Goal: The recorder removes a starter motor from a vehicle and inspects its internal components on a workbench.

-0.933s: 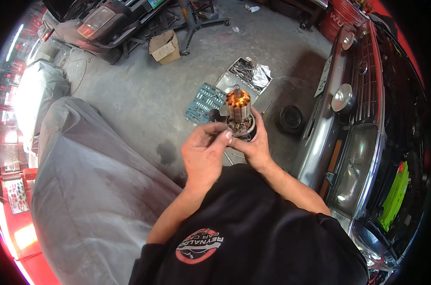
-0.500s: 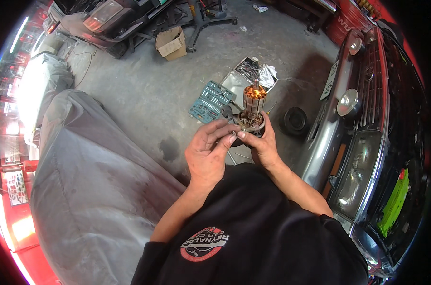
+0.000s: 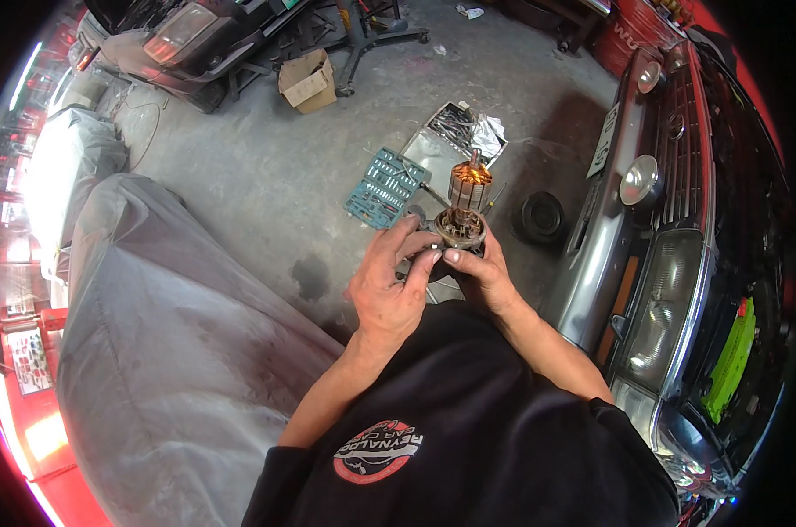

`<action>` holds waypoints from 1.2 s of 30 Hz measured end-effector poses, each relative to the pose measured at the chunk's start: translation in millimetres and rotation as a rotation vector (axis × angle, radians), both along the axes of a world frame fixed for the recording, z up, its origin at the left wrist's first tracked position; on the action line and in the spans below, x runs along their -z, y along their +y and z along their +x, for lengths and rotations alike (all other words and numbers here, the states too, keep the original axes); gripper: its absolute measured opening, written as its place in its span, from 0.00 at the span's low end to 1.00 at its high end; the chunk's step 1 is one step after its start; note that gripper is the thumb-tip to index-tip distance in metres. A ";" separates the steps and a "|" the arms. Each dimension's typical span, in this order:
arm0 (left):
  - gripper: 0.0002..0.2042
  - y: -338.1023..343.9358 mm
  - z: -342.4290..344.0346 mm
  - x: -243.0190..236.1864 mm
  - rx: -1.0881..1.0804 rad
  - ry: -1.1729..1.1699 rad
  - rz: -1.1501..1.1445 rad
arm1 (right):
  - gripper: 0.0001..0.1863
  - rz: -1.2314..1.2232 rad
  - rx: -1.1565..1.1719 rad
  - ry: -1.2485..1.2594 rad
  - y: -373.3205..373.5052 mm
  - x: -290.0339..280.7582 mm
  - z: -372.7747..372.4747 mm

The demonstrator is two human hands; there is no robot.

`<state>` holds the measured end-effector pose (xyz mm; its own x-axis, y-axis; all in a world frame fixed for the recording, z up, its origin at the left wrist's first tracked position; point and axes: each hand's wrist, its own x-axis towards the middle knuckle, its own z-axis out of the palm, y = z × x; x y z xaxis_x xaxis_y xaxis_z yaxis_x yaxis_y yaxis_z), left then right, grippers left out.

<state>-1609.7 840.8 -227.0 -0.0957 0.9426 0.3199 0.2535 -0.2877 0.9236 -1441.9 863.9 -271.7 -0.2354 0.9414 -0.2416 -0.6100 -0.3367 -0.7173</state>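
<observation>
Armature [image 3: 471, 187] stands upright in its cap [image 3: 460, 241], in front of the shirt [image 3: 521, 413] — right hand [image 3: 487, 270] curled round the cap, left hand [image 3: 387, 283] nearly closed, pinching a bit [image 3: 435, 249] too small to identify. A level cap and light pinch should serve best.

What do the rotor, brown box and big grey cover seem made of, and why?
Rotor: metal, probably copper windings, given the glossy orange top.
Brown box: apparently matte cardboard; creased flaps.
Big grey cover: dull fabric or plastic sheeting; soft folds.
</observation>
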 end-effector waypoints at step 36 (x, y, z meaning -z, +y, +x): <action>0.08 99.5 -203.3 -35.3 -0.178 0.378 0.248 | 0.58 0.140 -0.235 -0.129 98.9 0.0 -160.5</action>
<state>-1812.9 940.3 -191.8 -0.0826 0.8131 0.5762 0.6231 -0.4091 0.6666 -1602.4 962.8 -271.8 -0.4265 0.8910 -0.1558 -0.4276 -0.3505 -0.8333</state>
